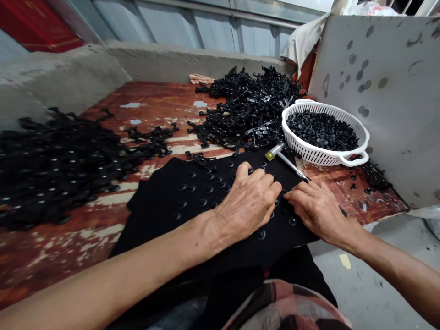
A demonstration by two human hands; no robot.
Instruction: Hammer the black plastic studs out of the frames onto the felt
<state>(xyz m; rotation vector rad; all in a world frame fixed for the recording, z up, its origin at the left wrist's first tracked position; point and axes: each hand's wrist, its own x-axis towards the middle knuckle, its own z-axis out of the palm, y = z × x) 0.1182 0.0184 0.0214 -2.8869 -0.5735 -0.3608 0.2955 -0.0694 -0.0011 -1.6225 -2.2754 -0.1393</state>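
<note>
Pile (62, 169): black parts, well left of left hand (245, 199).
Discs (202, 202): on black cloth (154, 197) around left hand.
Left hand: curled, fingertips hidden, can't tell if grasping.
Hammer (290, 165): handle passes behind right hand (319, 211).
Right hand: curled; can't tell if gripping hammer.
Basket (314, 156): white, beyond right hand.

At the red-brown desk (154, 98), its surface worn to pale streaks, we see a left heap (62, 160) and a far heap (250, 110) of black pieces, a black cloth (151, 201) across the near edge and, at right, a white basket (314, 157).
</note>
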